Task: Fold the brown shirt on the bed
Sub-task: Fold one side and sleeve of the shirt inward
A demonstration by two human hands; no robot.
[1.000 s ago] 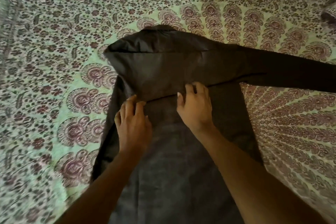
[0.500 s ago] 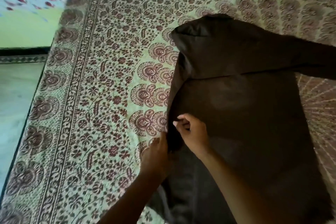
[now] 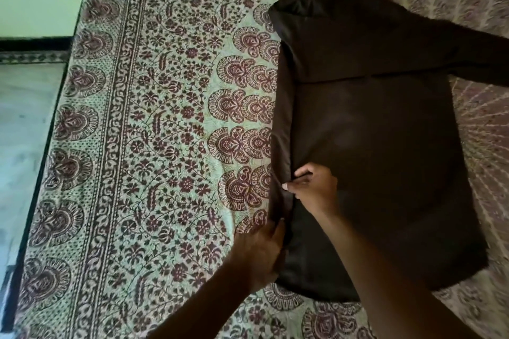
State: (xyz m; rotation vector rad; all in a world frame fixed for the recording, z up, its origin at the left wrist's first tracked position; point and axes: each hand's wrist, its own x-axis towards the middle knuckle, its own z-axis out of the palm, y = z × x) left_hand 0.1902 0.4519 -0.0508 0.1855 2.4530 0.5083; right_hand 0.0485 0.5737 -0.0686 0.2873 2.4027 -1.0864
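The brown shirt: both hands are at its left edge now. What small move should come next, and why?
Probably fold that left edge inward over the shirt. The right hand pinches it, the left hand holds it lower down, and the strip there already stands raised off the bedsheet.

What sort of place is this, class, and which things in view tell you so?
Probably a bedroom at home: a printed bedspread covers a bed, a brown shirt lies on it, and bare floor shows beside its edge.
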